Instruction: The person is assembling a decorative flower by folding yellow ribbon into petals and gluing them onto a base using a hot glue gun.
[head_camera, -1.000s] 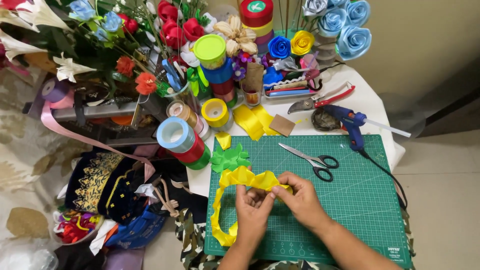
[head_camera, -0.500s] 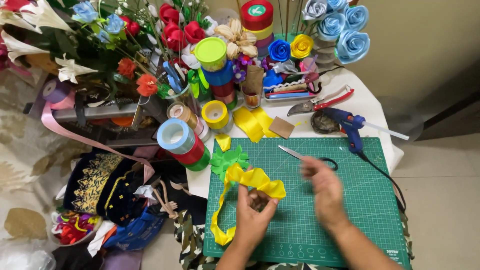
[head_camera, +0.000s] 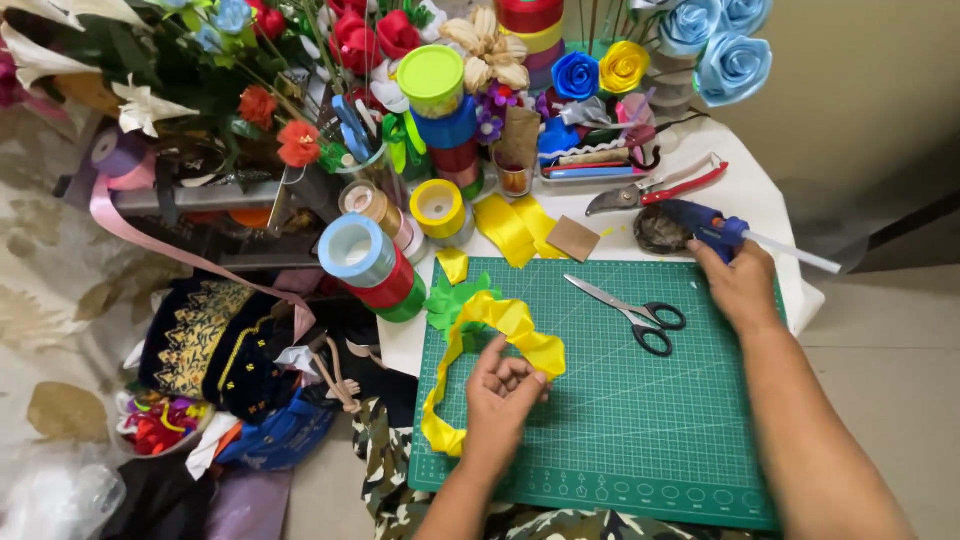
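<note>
I see my left hand (head_camera: 503, 385) pinching the folded yellow ribbon (head_camera: 505, 325) on the green cutting mat (head_camera: 640, 420), while my right hand (head_camera: 742, 285) closes on the blue glue gun (head_camera: 715, 228) at the mat's far edge. Black-handled scissors (head_camera: 630, 308) lie between them on the white counter (head_camera: 745, 195), crowded with ribbon spools and fabric roses; beige floor tiles lie to its right.

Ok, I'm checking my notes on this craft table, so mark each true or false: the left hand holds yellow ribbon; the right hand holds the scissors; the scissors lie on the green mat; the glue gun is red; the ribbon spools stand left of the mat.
1. The left hand holds the yellow ribbon: true.
2. The right hand holds the scissors: false; it reaches the blue glue gun.
3. The scissors lie on the green mat: true.
4. The glue gun is red: false; it is blue.
5. Ribbon spools stand left of the mat: true.
</note>
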